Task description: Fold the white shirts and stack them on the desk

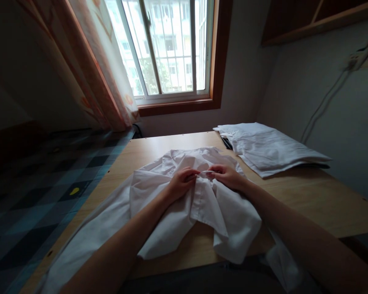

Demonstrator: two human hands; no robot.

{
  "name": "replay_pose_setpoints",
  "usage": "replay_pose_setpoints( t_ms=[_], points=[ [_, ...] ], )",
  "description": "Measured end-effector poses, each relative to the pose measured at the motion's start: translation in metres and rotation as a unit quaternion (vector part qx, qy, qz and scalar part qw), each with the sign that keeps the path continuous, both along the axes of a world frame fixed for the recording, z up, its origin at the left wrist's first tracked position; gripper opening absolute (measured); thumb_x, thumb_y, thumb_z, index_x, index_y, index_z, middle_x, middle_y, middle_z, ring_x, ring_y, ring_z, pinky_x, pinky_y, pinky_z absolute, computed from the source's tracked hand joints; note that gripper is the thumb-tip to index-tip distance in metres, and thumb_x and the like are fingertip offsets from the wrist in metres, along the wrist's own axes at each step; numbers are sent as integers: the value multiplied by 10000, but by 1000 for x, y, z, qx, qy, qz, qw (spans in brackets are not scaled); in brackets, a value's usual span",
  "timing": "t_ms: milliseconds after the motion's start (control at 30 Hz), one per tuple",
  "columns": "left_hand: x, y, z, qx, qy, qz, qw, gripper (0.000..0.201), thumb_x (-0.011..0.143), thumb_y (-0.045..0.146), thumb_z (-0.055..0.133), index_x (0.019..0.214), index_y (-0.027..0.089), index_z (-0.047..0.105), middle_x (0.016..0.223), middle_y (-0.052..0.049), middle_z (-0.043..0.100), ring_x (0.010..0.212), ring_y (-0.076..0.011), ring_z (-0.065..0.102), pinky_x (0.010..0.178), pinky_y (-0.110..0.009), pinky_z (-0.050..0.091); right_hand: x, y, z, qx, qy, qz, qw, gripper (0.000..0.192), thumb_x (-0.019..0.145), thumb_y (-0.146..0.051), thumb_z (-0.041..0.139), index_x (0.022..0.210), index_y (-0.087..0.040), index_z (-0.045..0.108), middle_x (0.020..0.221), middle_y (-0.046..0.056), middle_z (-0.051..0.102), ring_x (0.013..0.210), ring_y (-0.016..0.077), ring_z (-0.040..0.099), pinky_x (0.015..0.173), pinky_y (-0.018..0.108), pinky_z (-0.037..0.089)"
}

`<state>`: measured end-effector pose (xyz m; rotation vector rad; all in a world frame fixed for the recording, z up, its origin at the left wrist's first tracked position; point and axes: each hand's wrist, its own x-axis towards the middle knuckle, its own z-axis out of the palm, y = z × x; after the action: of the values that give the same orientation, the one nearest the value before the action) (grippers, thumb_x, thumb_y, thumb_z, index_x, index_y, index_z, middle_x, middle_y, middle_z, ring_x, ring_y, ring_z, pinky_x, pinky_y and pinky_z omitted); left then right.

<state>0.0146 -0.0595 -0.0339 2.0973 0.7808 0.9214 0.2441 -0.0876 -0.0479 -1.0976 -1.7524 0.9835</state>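
A white shirt (159,196) lies rumpled across the wooden table (294,204), one sleeve spreading toward the lower left and another part hanging over the near edge at right. My left hand (185,179) pinches the shirt's front near its middle, fingers closed on the cloth. Close beside it, my right hand (225,175) is also closed on a raised fold of the same shirt. The two hands' fingertips are a small gap apart, with a strip of cloth between them. Whether a button is under the fingers cannot be made out.
Folded white cloth (272,147) rests at the table's back right, on something dark. To the left is a bed with a checked cover (33,196). Behind stand a barred window (168,49) and an orange-patterned curtain (92,61). A cable (322,104) runs down the right wall.
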Motion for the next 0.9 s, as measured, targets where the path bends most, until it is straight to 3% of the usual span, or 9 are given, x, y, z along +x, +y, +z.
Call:
replay_pose_setpoints(
  t_ms=[200, 633, 800, 900],
  points=[
    [-4, 2, 1, -51, -4, -37, 998, 310, 844, 397, 609, 969, 149, 747, 925, -71, 709, 844, -191, 629, 773, -276, 497, -3, -2, 2, -19, 18, 6, 1000, 362, 808, -515, 651, 845, -157, 690, 737, 8, 637, 702, 151, 556, 667, 257, 423],
    [7, 0, -2, -86, -7, 35, 996, 294, 749, 435, 656, 823, 158, 719, 779, -24, 714, 700, -154, 603, 643, -239, 473, -1, 1, -6, 2, 2, 30, 1000, 342, 824, -501, 686, 889, -167, 716, 821, 23, 680, 764, 170, 600, 719, 271, 456],
    [11, -2, -1, -38, 20, 41, 998, 222, 796, 370, 619, 796, 160, 692, 771, -25, 704, 709, -161, 617, 651, -246, 473, -3, -1, -6, 21, -6, 11, 1000, 326, 786, -461, 723, 915, -162, 721, 866, 32, 705, 808, 187, 622, 736, 281, 464],
    [12, -8, 2, 71, 98, 84, 989, 131, 839, 249, 575, 822, 172, 679, 810, -32, 693, 754, -171, 628, 693, -259, 469, -4, -3, -4, 31, -19, 0, 999, 322, 794, -459, 708, 909, -159, 725, 849, 34, 707, 790, 187, 614, 712, 282, 460]
  ],
)
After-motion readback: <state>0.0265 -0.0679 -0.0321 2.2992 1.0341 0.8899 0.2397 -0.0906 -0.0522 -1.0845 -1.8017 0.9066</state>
